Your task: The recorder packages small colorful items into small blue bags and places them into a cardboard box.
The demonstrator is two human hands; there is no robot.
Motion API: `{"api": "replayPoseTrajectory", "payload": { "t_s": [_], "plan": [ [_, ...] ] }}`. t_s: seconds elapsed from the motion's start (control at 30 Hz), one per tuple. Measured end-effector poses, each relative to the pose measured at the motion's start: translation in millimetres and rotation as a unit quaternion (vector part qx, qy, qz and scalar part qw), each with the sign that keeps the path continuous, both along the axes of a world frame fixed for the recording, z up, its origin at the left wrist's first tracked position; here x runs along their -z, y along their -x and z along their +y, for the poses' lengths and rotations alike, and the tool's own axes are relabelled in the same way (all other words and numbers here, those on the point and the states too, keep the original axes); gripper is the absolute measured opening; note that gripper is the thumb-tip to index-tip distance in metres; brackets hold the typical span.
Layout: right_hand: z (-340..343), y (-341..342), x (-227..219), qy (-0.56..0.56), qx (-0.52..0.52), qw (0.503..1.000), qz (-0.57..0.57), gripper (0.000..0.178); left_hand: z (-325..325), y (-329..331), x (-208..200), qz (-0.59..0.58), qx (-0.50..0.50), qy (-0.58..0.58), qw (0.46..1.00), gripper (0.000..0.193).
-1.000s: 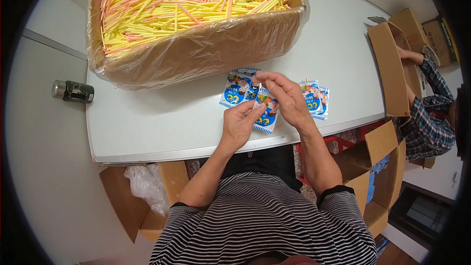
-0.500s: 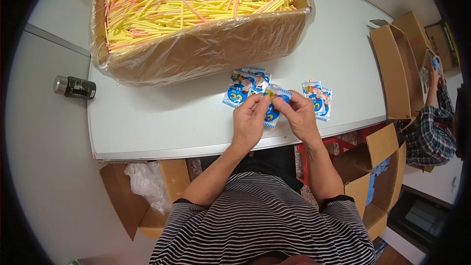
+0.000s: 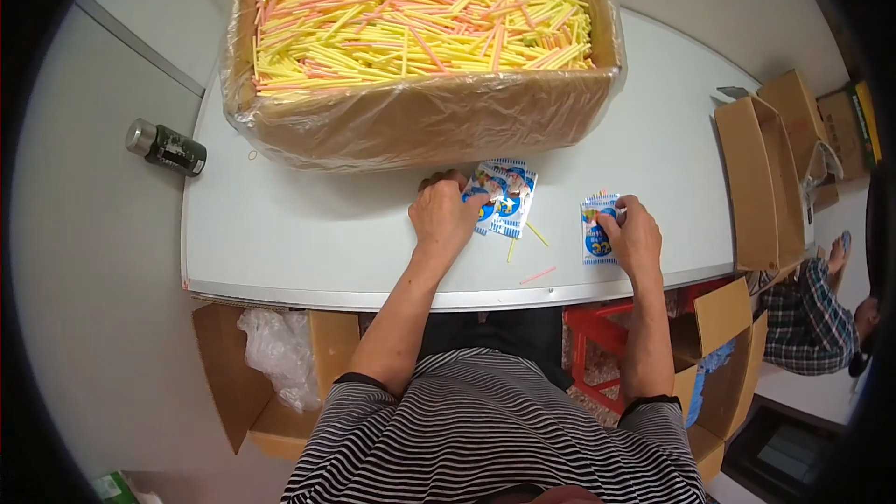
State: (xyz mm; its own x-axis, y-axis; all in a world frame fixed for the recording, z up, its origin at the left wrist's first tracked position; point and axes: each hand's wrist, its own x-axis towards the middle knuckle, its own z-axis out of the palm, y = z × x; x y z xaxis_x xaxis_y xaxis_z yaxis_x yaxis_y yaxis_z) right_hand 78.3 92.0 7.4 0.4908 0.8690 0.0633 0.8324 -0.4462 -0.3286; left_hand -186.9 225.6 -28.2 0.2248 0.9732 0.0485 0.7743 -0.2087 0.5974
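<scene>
On the white table, my left hand (image 3: 441, 215) is at the left edge of a small pile of blue-and-white printed packets (image 3: 511, 196). Its thumb lies over the edge packet and the other fingers curl at the far side, partly hidden. Further right, my right hand (image 3: 638, 241) pinches another blue-and-white packet (image 3: 597, 245) between thumb and fingers, over a small stack. Yellow straws (image 3: 537, 234) stick out or lie by the left pile. A pink straw (image 3: 539, 275) lies near the table's front edge.
A plastic-lined carton (image 3: 420, 121) full of pink and yellow straws stands at the back. A dark flask (image 3: 168, 147) is at the far left. Open cartons (image 3: 747, 187) stand at the right, others below the table edge. A person in a plaid shirt (image 3: 810, 317) is at the far right.
My hands, which were together on one packet, have parted. The right has moved right with a packet onto the right stack; the left has gone to the left pile. The view has shifted.
</scene>
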Motion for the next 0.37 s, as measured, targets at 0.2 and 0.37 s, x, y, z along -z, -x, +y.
{"api": "replayPoseTrajectory", "payload": {
  "t_s": [0.2, 0.37],
  "plan": [
    [46.7, 17.8, -90.2, -0.258, -0.084, 0.957, 0.105, 0.014, -1.6, 10.5, 0.6, -0.110, -0.019, 0.061, 0.992, 0.033],
    [143.4, 56.9, -174.0, -0.297, -0.283, 0.912, -0.003, 0.012, 0.0, 18.5, 3.0, -0.098, 0.033, -0.017, 0.995, 0.038]
  ]
}}
